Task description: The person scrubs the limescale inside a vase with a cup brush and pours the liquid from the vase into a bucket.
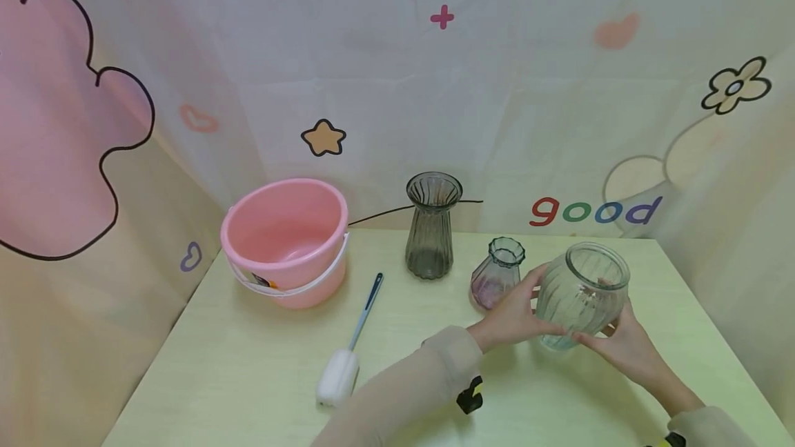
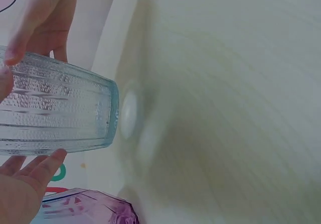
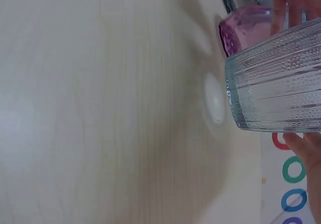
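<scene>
Between both hands a clear ribbed glass jar [image 1: 584, 299] is held tilted, its round mouth up and its base a little above the table in both wrist views. Droplets cover the glass wall. My left hand [image 1: 515, 314] grips the jar's left side, thumb across the front and fingers spread around behind. On the other side my right hand [image 1: 624, 350] holds the lower part, its thumb near the left thumb. Just left of the jar stands a small purple-tinted glass vase [image 1: 491, 285], partly covered by the left hand.
A tall grey fluted vase [image 1: 430, 240] stands at the back of the pale table [image 1: 248, 378]. To the left is a pink bucket [image 1: 317, 281] with a white handle. A white sponge bottle brush [image 1: 338, 374] lies in front of it. A printed curtain [image 1: 373, 54] hangs behind.
</scene>
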`<state>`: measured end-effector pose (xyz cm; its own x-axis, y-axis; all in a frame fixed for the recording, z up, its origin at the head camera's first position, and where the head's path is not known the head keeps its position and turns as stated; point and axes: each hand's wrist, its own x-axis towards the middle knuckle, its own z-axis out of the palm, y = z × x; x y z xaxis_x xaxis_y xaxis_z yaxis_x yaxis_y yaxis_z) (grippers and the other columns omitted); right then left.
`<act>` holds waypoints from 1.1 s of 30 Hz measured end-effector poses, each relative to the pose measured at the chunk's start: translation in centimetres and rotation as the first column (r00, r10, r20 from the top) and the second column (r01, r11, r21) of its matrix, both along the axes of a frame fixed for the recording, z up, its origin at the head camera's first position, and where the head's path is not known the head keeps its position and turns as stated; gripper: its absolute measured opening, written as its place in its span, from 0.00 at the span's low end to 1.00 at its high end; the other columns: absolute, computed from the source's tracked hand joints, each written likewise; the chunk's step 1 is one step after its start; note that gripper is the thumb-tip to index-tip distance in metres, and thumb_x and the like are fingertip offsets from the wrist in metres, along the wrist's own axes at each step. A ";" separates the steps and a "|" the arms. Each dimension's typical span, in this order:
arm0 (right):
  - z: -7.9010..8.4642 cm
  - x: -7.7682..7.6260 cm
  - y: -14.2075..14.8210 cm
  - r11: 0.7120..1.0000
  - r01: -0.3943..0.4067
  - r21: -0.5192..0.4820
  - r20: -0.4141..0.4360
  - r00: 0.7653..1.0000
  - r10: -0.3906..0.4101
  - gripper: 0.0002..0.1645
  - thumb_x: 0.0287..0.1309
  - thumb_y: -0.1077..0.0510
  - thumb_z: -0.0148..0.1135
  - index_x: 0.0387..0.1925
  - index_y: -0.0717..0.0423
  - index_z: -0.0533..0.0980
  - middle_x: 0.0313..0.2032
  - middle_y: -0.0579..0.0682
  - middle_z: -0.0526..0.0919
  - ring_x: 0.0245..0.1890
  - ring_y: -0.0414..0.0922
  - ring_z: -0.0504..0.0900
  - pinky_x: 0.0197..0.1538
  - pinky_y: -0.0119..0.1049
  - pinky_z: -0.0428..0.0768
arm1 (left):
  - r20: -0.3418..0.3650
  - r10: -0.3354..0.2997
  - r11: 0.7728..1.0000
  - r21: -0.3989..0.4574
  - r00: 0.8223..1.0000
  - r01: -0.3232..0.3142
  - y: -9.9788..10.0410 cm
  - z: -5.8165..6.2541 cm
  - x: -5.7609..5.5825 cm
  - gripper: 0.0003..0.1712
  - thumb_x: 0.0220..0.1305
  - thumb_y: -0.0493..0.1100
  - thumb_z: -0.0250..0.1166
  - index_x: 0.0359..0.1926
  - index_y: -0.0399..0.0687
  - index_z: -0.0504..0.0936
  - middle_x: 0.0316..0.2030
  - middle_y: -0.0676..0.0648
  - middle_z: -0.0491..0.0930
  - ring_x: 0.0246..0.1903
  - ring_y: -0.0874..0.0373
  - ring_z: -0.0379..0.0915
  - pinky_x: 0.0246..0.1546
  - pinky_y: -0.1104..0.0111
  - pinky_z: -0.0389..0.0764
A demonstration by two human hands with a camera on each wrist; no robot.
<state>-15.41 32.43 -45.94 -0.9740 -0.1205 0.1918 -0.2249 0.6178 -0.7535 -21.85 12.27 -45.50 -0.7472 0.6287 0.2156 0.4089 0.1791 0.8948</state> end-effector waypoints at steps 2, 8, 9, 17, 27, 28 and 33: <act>-0.1 -0.6 0.4 1.000 0.021 -0.012 0.022 1.000 -0.021 0.64 0.49 0.61 0.68 0.70 0.44 0.29 0.63 0.65 0.51 0.60 0.53 0.63 0.51 0.40 0.75 | -0.015 0.024 1.000 -0.012 1.000 -0.024 0.7 0.2 -0.5 0.56 0.45 0.42 0.74 0.68 0.69 0.48 0.63 0.59 0.61 0.60 0.59 0.64 0.49 0.70 0.73; -0.8 -2.2 1.2 0.994 0.080 -0.073 0.071 0.995 -0.075 0.62 0.52 0.58 0.65 0.68 0.54 0.27 0.64 0.68 0.47 0.59 0.70 0.56 0.52 0.63 0.64 | -0.016 0.128 0.988 -0.091 0.992 -0.129 2.1 0.3 -1.4 0.54 0.49 0.42 0.71 0.70 0.67 0.46 0.65 0.58 0.59 0.58 0.58 0.67 0.49 0.71 0.72; -1.0 -2.4 1.2 0.992 0.085 -0.089 0.075 0.994 -0.078 0.61 0.53 0.58 0.65 0.68 0.55 0.28 0.64 0.68 0.47 0.59 0.70 0.56 0.52 0.65 0.63 | -0.014 0.144 0.984 -0.102 0.990 -0.144 2.3 0.3 -1.4 0.53 0.50 0.43 0.71 0.70 0.66 0.46 0.65 0.57 0.59 0.57 0.58 0.67 0.49 0.72 0.72; -2.1 -3.3 0.9 0.985 0.089 -0.150 0.046 0.995 -0.083 0.60 0.53 0.59 0.65 0.68 0.48 0.29 0.65 0.66 0.43 0.60 0.71 0.53 0.51 0.69 0.61 | -0.060 0.224 0.958 -0.169 0.973 -0.231 2.8 -0.1 -1.5 0.53 0.51 0.44 0.70 0.70 0.63 0.46 0.65 0.53 0.61 0.58 0.59 0.66 0.52 0.70 0.71; -1.8 -5.5 2.3 0.978 0.127 -0.165 0.047 0.992 -0.121 0.59 0.55 0.56 0.63 0.67 0.43 0.27 0.64 0.66 0.39 0.62 0.75 0.47 0.52 0.70 0.59 | -0.054 0.136 0.937 -0.316 0.989 -0.146 1.8 -0.5 -0.1 0.47 0.51 0.53 0.69 0.68 0.54 0.54 0.60 0.53 0.67 0.59 0.62 0.64 0.55 0.70 0.68; -1.8 -5.7 2.5 0.977 0.132 -0.167 0.052 0.991 -0.125 0.59 0.56 0.56 0.62 0.67 0.42 0.26 0.64 0.66 0.39 0.62 0.75 0.46 0.52 0.70 0.58 | -0.063 0.109 0.935 -0.332 0.992 -0.124 1.5 -0.5 0.1 0.46 0.52 0.54 0.68 0.68 0.53 0.55 0.60 0.53 0.68 0.58 0.63 0.65 0.54 0.71 0.68; -1.8 -6.4 2.8 0.975 0.146 -0.169 0.081 0.988 -0.134 0.59 0.57 0.54 0.61 0.67 0.46 0.24 0.65 0.67 0.36 0.63 0.74 0.45 0.54 0.70 0.57 | -0.129 -0.039 0.910 -0.415 0.991 -0.018 0.2 -0.7 1.2 0.40 0.55 0.56 0.64 0.65 0.52 0.60 0.58 0.55 0.70 0.54 0.65 0.69 0.49 0.77 0.68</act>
<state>-21.79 35.26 -47.73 -0.9904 0.0477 0.1301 -0.0894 0.4975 -0.8628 -20.69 12.44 -46.17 -0.7233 0.6899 0.0299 0.5211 0.5168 0.6792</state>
